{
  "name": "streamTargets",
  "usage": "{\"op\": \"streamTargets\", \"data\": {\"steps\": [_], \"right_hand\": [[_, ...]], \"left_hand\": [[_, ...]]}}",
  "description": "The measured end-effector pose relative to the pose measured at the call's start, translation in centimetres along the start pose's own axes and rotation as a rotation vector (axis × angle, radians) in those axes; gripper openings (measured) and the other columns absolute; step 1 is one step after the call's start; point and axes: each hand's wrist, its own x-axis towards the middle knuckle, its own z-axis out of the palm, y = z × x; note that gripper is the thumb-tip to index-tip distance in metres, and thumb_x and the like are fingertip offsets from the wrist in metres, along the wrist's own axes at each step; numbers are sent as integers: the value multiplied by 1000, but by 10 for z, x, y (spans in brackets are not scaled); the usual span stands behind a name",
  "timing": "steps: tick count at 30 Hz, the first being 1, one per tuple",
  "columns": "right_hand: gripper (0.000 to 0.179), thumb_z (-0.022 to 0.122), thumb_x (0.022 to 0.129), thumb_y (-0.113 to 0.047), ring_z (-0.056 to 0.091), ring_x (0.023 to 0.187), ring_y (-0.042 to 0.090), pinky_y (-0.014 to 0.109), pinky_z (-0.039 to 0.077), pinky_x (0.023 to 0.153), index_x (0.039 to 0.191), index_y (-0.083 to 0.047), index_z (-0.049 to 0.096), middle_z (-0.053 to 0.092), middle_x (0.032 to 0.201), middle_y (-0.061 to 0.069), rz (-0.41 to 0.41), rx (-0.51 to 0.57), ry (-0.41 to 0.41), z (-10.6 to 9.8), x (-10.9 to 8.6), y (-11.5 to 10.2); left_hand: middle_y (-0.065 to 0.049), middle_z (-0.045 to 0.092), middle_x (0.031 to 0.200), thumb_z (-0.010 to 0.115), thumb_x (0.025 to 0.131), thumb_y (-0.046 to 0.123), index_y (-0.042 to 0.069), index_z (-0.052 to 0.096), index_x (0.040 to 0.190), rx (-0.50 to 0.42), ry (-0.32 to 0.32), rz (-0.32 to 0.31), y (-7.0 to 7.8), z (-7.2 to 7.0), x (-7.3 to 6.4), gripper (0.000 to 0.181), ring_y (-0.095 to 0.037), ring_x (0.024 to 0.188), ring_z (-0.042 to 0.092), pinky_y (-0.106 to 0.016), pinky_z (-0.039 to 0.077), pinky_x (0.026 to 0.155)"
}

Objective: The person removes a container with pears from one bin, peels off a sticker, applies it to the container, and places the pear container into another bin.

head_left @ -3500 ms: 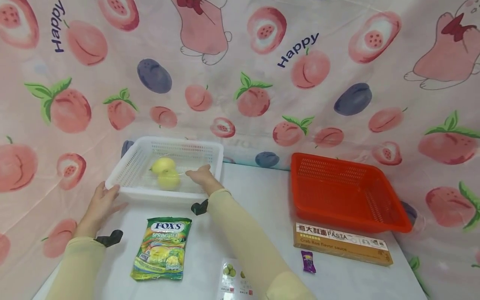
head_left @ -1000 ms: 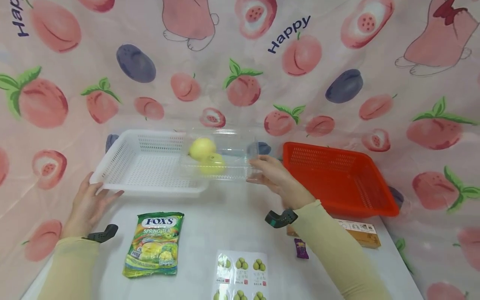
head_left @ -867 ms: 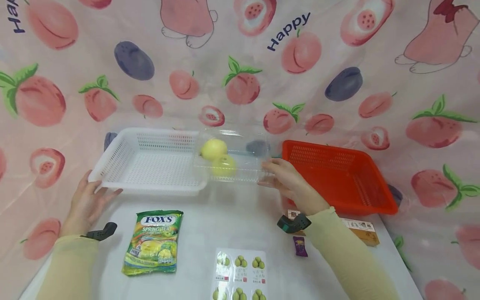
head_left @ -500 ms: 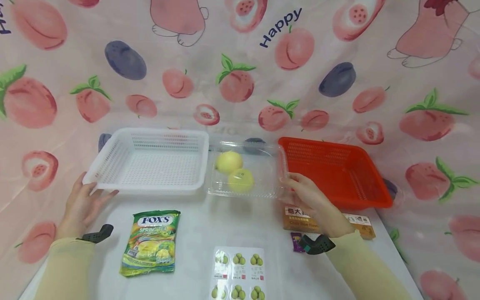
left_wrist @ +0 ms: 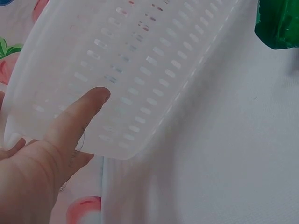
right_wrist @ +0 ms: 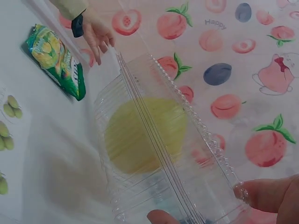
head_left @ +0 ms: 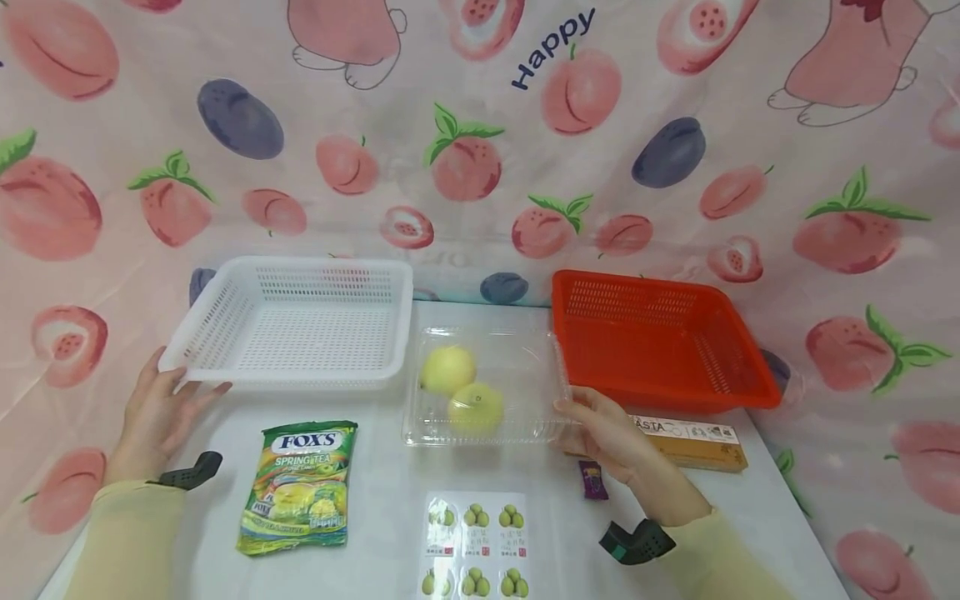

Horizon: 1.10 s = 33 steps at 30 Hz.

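Observation:
My left hand [head_left: 153, 417] holds the front left corner of a white plastic basket [head_left: 292, 377]. In the left wrist view, one finger [left_wrist: 81, 112] lies along the basket's slotted wall [left_wrist: 154, 84] while others are at the corner. The basket has nothing inside. My right hand [head_left: 618, 442] grips the right side of a clear plastic clamshell box [head_left: 525, 379], thumb and fingers on its edge. Two round yellow-green fruits [head_left: 476, 407] sit inside it, towards its left. The right wrist view shows the box [right_wrist: 140, 84] apart from the table, its shadow below.
A red basket [head_left: 637, 358] stands at the back right, with a pasta box [head_left: 697, 446] before it. Near my right hand lies a small purple wrapped sweet [head_left: 592, 481]. A green candy bag [head_left: 300, 487] and a fruit sticker sheet [head_left: 476, 542] lie nearer the front.
My right hand has taken the clear box out of the white basket, carried it rightwards, then lowered it towards the front. The left hand stays at the basket's corner. The head view has shifted slightly.

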Motion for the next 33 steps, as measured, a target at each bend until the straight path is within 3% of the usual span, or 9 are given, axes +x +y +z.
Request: {"op": "streamTargets", "data": {"steps": [8, 14, 18, 25, 30, 33], "right_hand": [[59, 55, 100, -14, 55, 110, 34, 41, 51, 93, 147, 6, 25, 43, 133, 26, 17, 9, -3, 5, 5, 28], [59, 55, 100, -13, 55, 111, 35, 39, 52, 90, 148, 4, 26, 43, 134, 26, 14, 29, 22, 6, 16, 43], [58, 53, 101, -11, 53, 115, 38, 40, 52, 90, 149, 4, 24, 41, 137, 27, 12, 35, 26, 5, 24, 48], [59, 52, 101, -12, 52, 114, 38, 40, 53, 89, 149, 5, 23, 39, 138, 28, 24, 35, 30, -1, 38, 51], [57, 52, 101, -12, 53, 113, 39, 41, 54, 86, 148, 6, 25, 39, 137, 28, 38, 41, 52, -7, 47, 52], [58, 53, 101, -12, 52, 113, 39, 42, 54, 86, 147, 8, 25, 38, 137, 28, 38, 33, 41, -10, 50, 53]], "left_hand": [[5, 12, 161, 57, 100, 23, 36, 22, 153, 15, 36, -4, -1, 1, 0, 65, -25, 146, 11, -55, 24, 99], [4, 12, 161, 56, 101, 23, 35, 22, 153, 18, 30, 9, -3, 0, 0, 64, -24, 146, 12, -56, 25, 99], [3, 11, 161, 55, 101, 22, 34, 22, 153, 12, 23, 13, -3, 0, 0, 63, -23, 146, 13, -55, 25, 99], [2, 11, 161, 52, 103, 18, 32, 22, 154, -2, -4, 17, -4, -1, 1, 61, -19, 140, 30, -54, 27, 98], [2, 12, 161, 52, 103, 19, 31, 22, 154, 25, -4, 3, -2, -2, 1, 61, -20, 142, 25, -53, 28, 97], [1, 14, 160, 52, 103, 24, 32, 19, 155, 107, 21, -21, 1, -2, 1, 63, -21, 143, 21, -50, 33, 94]]}}
